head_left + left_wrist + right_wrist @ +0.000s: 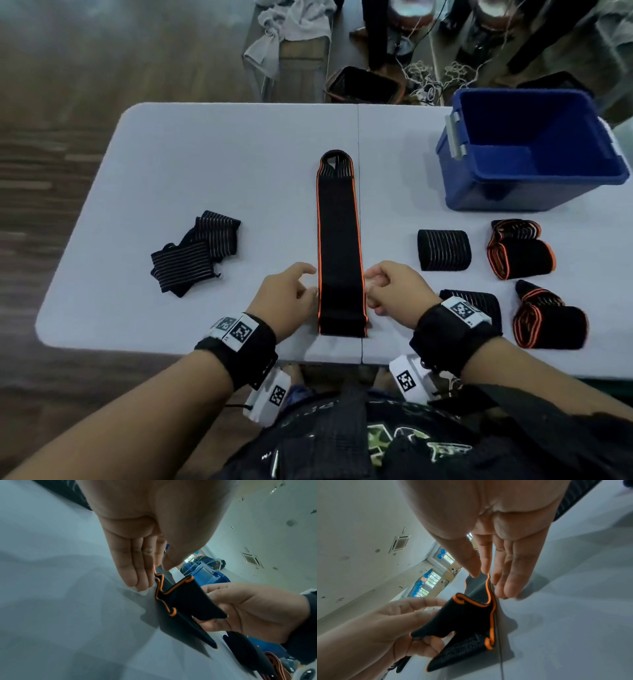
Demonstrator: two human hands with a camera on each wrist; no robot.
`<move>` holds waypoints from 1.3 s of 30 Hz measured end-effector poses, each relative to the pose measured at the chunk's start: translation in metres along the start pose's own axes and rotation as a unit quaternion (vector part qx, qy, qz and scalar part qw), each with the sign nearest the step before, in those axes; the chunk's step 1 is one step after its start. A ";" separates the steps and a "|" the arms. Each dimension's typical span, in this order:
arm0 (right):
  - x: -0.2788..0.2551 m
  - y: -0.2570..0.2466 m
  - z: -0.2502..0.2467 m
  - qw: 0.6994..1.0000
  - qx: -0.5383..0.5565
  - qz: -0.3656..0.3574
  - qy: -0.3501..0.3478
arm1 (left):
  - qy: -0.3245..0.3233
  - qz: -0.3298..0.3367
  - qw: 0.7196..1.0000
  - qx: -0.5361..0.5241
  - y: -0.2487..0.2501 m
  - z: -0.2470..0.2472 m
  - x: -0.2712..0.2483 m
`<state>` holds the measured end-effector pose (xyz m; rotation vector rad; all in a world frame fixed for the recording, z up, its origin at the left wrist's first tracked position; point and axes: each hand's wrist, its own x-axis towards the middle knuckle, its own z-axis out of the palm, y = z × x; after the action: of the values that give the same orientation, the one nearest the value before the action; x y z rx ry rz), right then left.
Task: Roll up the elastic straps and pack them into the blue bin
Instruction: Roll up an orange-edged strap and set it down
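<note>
A long black strap with orange edges (339, 240) lies flat along the table's middle, its looped end far from me. Its near end is folded over into the start of a roll (180, 601) (467, 618). My left hand (313, 284) pinches that fold at the strap's left edge, thumb over it and fingers at the table. My right hand (368, 286) pinches the same fold at the right edge. The blue bin (513, 197) stands at the far right of the table, and I see nothing inside it.
The table (239, 154) is grey. Two rolled striped straps (443, 250) (479, 301) and two rolled orange-edged straps (520, 250) (548, 318) sit at the right, in front of the bin. Loose striped straps (195, 253) lie at the left. Beyond the far edge are a towel and cables.
</note>
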<state>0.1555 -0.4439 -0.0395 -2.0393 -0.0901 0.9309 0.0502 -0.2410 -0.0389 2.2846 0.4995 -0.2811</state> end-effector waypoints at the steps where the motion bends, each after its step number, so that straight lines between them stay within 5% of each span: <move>1: 0.000 0.000 0.000 0.999 -0.031 -0.015 -0.006 | 0.000 0.016 1.000 -0.003 0.001 0.000 -0.002; 6: 0.000 -0.007 0.004 0.980 -0.185 -0.070 -0.009 | -0.043 0.081 0.986 0.140 0.006 0.003 -0.005; 12: -0.006 -0.010 0.007 0.965 -0.251 -0.075 -0.022 | -0.057 0.098 0.979 0.170 -0.006 0.007 -0.014; 20: -0.008 -0.005 0.002 0.894 -0.408 -0.143 -0.118 | -0.043 0.133 0.967 0.212 -0.020 0.011 -0.021; 26: -0.016 -0.002 0.004 0.875 -0.435 -0.176 -0.122 | -0.065 0.137 0.948 0.279 -0.018 0.016 -0.025; 39: -0.026 -0.006 0.014 0.852 -0.469 -0.213 -0.092 | -0.052 0.154 0.976 0.144 -0.021 0.020 -0.019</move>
<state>0.1299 -0.4406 -0.0251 -2.5986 -1.2704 0.8607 0.0230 -0.2473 -0.0591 2.5683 0.0458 -0.3328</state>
